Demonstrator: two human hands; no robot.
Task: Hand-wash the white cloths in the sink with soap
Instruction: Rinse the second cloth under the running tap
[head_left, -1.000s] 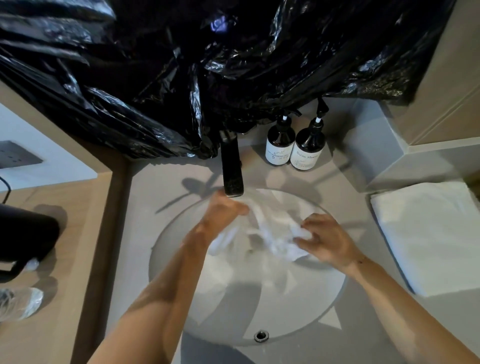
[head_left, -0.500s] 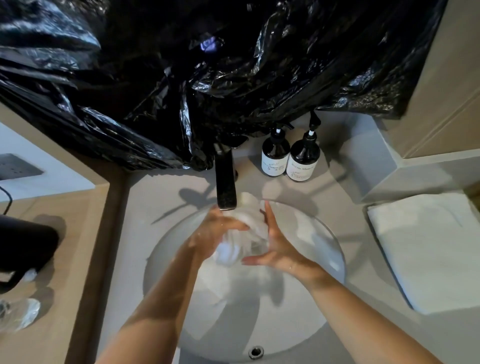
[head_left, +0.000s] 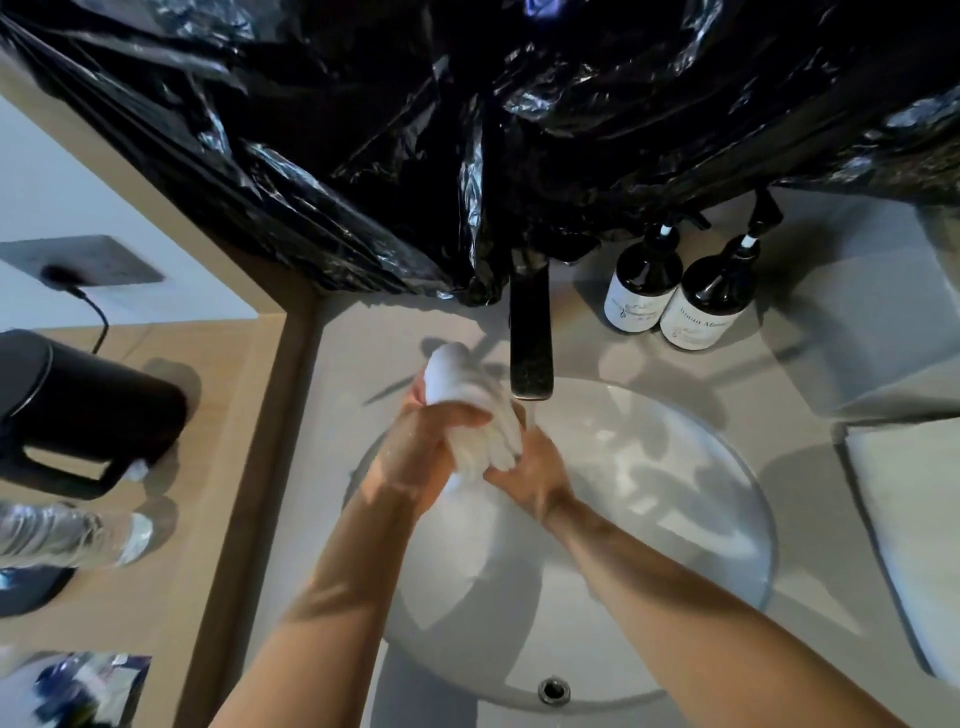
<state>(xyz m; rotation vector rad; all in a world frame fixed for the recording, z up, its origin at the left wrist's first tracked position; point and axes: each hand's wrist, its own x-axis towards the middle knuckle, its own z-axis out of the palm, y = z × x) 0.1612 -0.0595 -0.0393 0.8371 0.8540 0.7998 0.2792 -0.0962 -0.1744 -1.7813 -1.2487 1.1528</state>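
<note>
1. The white cloth (head_left: 470, 410) was bunched into a thick roll and held up over the back-left edge of the sink (head_left: 675, 519), just left of the black faucet (head_left: 530, 338).
2. The left hand (head_left: 421, 457) had its fingers curled round the middle of the roll, gripping it, with one end of the cloth sticking up past the knuckles.
3. The right hand (head_left: 530, 473) was under the lower end of the roll; its fingers looked curled up against the fabric, holding it from below.
4. A thin stream of water (head_left: 531, 415) ran from the faucet, falling just beside the cloth and onto the right hand.
5. Two dark pump bottles (head_left: 670, 296) stood on the worktop (head_left: 363, 353) behind the sink, untouched; which of them held soap could not be read.
6. A folded white towel (head_left: 909, 545) lay on the worktop to the right, well apart from the hands. Whether it was another cloth waiting to be washed could not be told.
7. Judging by the grip, the work was mid-way: the cloth looked wet and was probably being rubbed or wrung. No lather was plainly visible, so whether soap had gone on could not be told. Rinsing, wringing and any further cloths seemed still ahead.
</note>
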